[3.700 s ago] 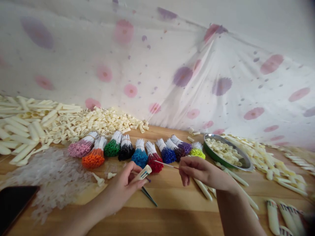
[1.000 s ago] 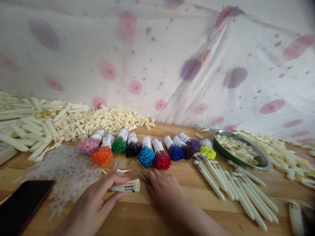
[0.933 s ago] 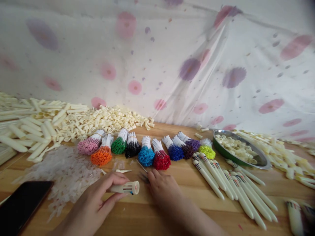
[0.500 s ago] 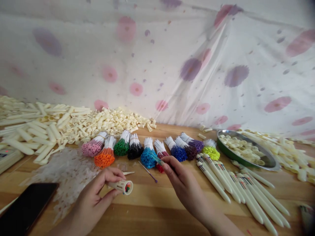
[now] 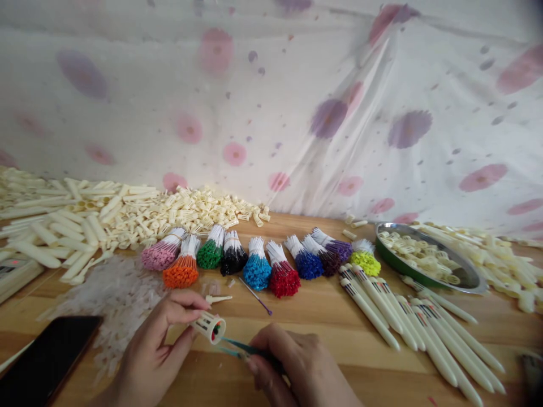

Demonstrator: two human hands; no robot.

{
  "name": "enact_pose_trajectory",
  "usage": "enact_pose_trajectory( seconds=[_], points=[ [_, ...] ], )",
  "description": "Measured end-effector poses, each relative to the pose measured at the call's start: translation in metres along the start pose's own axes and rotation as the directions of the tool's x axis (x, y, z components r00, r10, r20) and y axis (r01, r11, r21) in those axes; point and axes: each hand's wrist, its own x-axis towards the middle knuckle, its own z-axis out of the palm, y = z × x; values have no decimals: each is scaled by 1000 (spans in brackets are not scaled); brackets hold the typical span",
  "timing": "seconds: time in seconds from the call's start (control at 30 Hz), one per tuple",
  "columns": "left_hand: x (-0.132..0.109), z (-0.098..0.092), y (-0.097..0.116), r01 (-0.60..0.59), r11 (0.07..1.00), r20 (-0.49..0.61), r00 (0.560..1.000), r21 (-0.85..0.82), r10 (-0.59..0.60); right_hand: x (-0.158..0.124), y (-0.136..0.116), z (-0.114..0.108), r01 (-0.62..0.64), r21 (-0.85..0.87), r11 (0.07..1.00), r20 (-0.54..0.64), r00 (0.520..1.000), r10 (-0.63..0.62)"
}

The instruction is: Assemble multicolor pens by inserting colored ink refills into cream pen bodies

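Note:
My left hand (image 5: 163, 345) pinches a cream slotted pen barrel (image 5: 207, 327) between thumb and fingers, its round mouth turned to the right. Small red, green and dark ends show inside that mouth. In my closed right hand (image 5: 297, 362) is a pair of teal tweezers (image 5: 248, 346), whose slim tips point left at the barrel's rim. Whether the tips grip anything is too small to make out. Behind the hands lie a single purple-tipped refill (image 5: 255, 297) and a small cream pointed piece (image 5: 218, 298). The nearest refill bundles are light blue (image 5: 257, 271) and red (image 5: 284, 277).
Other coloured refill bundles (image 5: 180, 271) stand in a row. Cream pen parts (image 5: 199, 206) are heaped at the back left, clear plastic bits (image 5: 114, 305) and a phone (image 5: 51, 356) in front. To the right are several pens (image 5: 428, 339) and a metal dish (image 5: 470, 277).
My right hand has come down and left from the light blue and red bundles, bringing the tweezers to the barrel's mouth. My left hand has shifted slightly left and turned the barrel a little.

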Motion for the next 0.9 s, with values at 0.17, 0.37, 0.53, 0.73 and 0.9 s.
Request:
enact_pose_trajectory(
  seconds=[0.17, 0.37, 0.53, 0.73, 0.9],
  points=[
    [-1, 0, -2, -44, 999, 27, 999, 29, 43, -1, 1, 4, -8, 14, 1000, -92, 996, 9],
    [-1, 0, 0, -67, 996, 24, 998, 55, 65, 0, 2, 3, -15, -1, 1000, -55, 998, 15],
    [-1, 0, 0, -78, 992, 23, 997, 97, 76, -5, 11, 15, -5, -18, 1000, -99, 995, 3],
    [-1, 1, 0, -50, 993, 46, 998, 107, 46, 1, 0, -2, 28, -90, 996, -20, 999, -30],
    [2, 0, 3, -1, 989, 106, 994, 146, -15, 6, 0, -19, 60, -197, 979, 70, 996, -47]
  ],
)
